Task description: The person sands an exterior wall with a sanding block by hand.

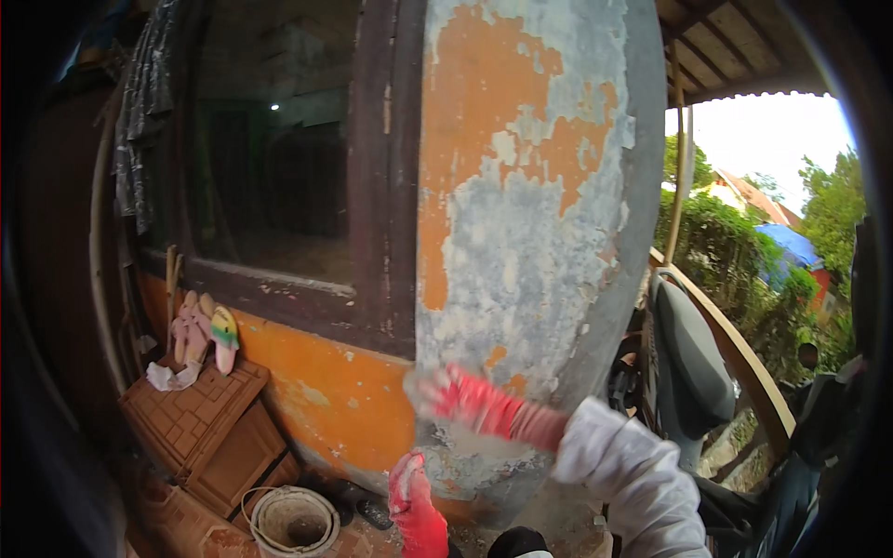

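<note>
My right hand [464,401], in a red work glove with whitish smears, is raised against the lower part of a plastered wall [516,258] with peeling orange paint. Motion blurs its fingers, and whether it holds anything cannot be made out. Lower and to the left, my left hand [417,499] is upright in a matching red glove, its fingertips whitened. Its fingers look bent together, but its palm side is hard to see. Orange paint remains on the upper wall and under the window; grey and white patches show elsewhere.
A bucket [294,522] with a wire handle stands on the tiled floor beside a brown cabinet [202,425] bearing sandals [224,338] and a white crumpled item [172,376]. A dark-framed window [272,153] is at left. A motorbike seat [691,349] is close on the right.
</note>
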`<state>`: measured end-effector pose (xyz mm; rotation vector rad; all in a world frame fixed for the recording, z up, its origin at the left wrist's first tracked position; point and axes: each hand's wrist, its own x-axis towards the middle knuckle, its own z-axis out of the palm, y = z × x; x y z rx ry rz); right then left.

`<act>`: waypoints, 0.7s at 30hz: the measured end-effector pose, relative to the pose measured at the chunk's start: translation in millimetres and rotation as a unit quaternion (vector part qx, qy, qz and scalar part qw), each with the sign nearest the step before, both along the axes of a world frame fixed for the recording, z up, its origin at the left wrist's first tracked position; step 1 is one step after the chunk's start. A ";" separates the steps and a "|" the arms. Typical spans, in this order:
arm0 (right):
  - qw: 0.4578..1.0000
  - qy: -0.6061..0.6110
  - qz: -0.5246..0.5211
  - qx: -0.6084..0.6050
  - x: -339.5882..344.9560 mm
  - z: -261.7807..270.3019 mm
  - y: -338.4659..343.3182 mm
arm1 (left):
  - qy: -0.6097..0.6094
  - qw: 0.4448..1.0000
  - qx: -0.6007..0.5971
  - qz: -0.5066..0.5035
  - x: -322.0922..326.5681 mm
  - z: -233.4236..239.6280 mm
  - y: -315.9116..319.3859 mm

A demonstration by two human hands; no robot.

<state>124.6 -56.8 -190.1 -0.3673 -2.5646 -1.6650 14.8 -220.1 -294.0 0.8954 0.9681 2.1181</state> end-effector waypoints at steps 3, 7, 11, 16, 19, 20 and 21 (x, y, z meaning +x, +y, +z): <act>0.927 0.307 0.084 -0.198 -7.1 113.2 26.5 | 0.006 0.999 -0.029 0.025 -10.3 -4.7 -4.3; 0.869 0.441 0.086 0.205 -9.3 255.0 48.0 | 0.059 0.997 -0.009 0.050 -11.1 -1.1 -6.8; 0.913 0.395 -0.021 0.102 -29.2 166.9 43.2 | 0.069 0.997 -0.017 0.044 -6.1 7.1 -19.3; 0.982 -0.100 -0.070 0.142 -45.0 -97.9 8.4 | 0.141 0.986 0.020 0.082 -12.7 13.8 -51.1; 0.999 -0.002 -0.040 -0.020 -54.9 -99.7 21.6 | 0.084 0.993 0.013 0.086 -21.0 16.6 -59.6; 0.990 0.094 -0.047 -0.098 -51.1 -64.1 26.7 | 0.087 0.993 0.004 0.079 -22.6 17.4 -59.3; 0.965 0.215 -0.037 -0.148 -50.5 -15.8 31.8 | 0.088 0.994 -0.003 0.071 -23.6 17.9 -57.5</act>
